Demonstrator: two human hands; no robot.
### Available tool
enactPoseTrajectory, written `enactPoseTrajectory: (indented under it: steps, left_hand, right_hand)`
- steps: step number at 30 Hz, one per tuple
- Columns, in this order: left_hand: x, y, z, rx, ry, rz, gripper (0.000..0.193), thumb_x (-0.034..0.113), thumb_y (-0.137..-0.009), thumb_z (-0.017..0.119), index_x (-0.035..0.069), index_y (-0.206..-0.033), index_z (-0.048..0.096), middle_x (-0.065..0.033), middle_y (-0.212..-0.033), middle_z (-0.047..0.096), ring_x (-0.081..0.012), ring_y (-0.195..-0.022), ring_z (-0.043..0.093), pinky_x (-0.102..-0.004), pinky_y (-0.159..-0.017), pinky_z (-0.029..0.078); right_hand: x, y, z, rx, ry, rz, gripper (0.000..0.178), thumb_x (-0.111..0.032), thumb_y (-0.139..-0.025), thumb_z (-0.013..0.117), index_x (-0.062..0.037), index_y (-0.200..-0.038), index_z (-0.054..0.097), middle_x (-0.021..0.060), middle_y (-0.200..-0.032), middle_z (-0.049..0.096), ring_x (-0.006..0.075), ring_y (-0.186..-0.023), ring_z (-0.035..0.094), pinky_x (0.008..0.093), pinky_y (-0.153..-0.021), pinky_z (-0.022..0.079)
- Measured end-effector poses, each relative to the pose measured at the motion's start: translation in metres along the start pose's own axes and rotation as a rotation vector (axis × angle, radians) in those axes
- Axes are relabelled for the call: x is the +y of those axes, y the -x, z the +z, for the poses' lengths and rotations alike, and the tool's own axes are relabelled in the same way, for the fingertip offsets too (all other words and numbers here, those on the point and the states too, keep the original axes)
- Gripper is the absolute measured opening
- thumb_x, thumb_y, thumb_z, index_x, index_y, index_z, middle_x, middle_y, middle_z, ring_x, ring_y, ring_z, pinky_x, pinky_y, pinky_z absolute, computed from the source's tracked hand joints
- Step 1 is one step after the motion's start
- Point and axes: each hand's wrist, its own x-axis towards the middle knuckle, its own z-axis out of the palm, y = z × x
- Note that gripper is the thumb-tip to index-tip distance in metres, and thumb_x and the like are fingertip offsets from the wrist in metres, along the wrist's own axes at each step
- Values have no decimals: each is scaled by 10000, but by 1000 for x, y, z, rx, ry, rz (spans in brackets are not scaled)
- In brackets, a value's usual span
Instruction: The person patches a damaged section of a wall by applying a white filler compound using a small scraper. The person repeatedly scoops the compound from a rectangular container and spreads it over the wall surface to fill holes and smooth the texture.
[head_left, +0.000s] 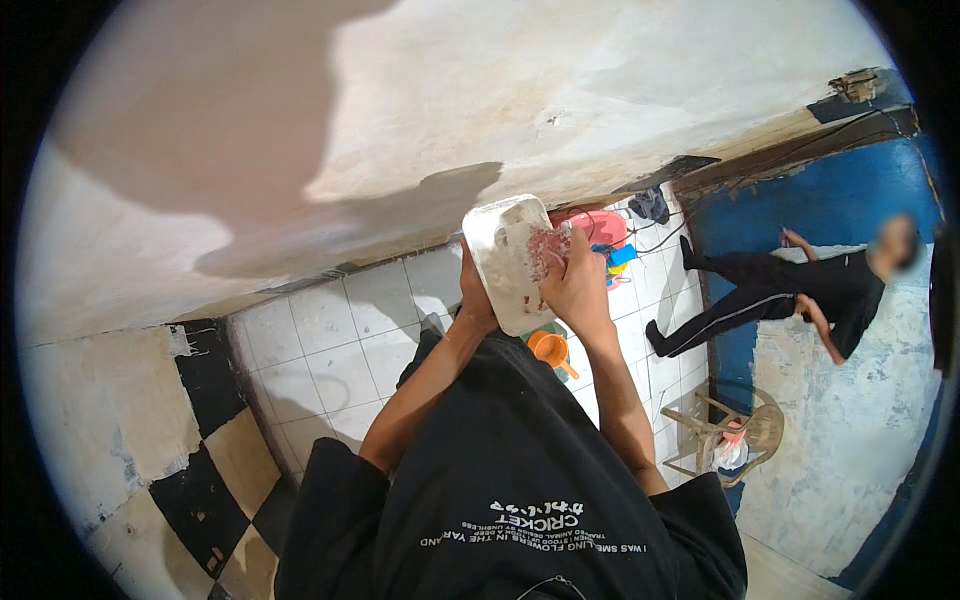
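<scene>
My left hand (474,292) grips the left side of a white rectangular plastic tub (487,250), its fingers mostly hidden behind and under it. Off-white paste smears the tub's inside. Over the tub's right side, my right hand (580,288) is closed on a flat reddish scraper (547,252) caked with whitish residue. The scraper lies over the tub's opening; whether its edge touches the paste, I cannot tell. Both hands are held in front of my body, close to a patchy whitish wall (420,110).
Below are white floor tiles (320,315), an orange dipper (549,348) and a pink basin (598,228) beside blue and yellow items. A plastic chair (765,425) holding a bag stands at the right. Another person (790,290) stands by the blue wall. Cables (690,215) run nearby.
</scene>
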Motion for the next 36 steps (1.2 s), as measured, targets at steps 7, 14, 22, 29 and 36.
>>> enactPoseTrajectory:
  steps: [7, 14, 22, 29, 36]
  left_hand:
    - [-2, -3, -8, -106, 15, -1, 775, 685, -920, 283, 127, -1457, 322, -116, -1413, 441, -316, -1266, 464, -478, -1065, 382]
    - [-2, -2, -6, 21, -3, 16, 789, 685, -925, 263, 114, -1469, 294, -130, -1422, 433, -314, -1265, 474, -481, -1065, 383]
    - [-3, -3, -15, -53, 37, -33, 748, 662, -934, 285, 119, -1444, 347, -116, -1398, 458, -316, -1254, 475, -476, -1065, 379]
    - [8, 0, -14, -168, 139, -103, 767, 678, -923, 289, 113, -1439, 346, -127, -1385, 469, -303, -1231, 501, -467, -1051, 402]
    - [3, -3, 6, -52, -9, -75, 696, 617, -960, 279, 111, -1431, 360, -120, -1371, 484, -293, -1219, 513, -460, -1035, 418]
  right_hand:
    - [9, -2, -3, -63, -20, -66, 202, 16, -745, 576, 65, -902, 458, 304, -660, 581, 497, -651, 594, 526, -574, 478]
    - [12, -6, -4, 16, 64, -29, 213, 31, -717, 566, 63, -899, 459, 300, -651, 575, 495, -637, 593, 518, -563, 480]
    - [10, 3, 7, -50, -33, -70, 227, 36, -716, 563, 66, -917, 463, 301, -671, 580, 498, -668, 595, 528, -572, 476]
    - [10, -15, -11, 48, 28, -124, 199, 39, -726, 559, 71, -890, 452, 283, -639, 573, 481, -629, 593, 516, -538, 467]
    - [12, -7, 5, 27, -2, -97, 211, 37, -716, 560, 73, -894, 453, 289, -650, 583, 478, -642, 602, 519, -565, 483]
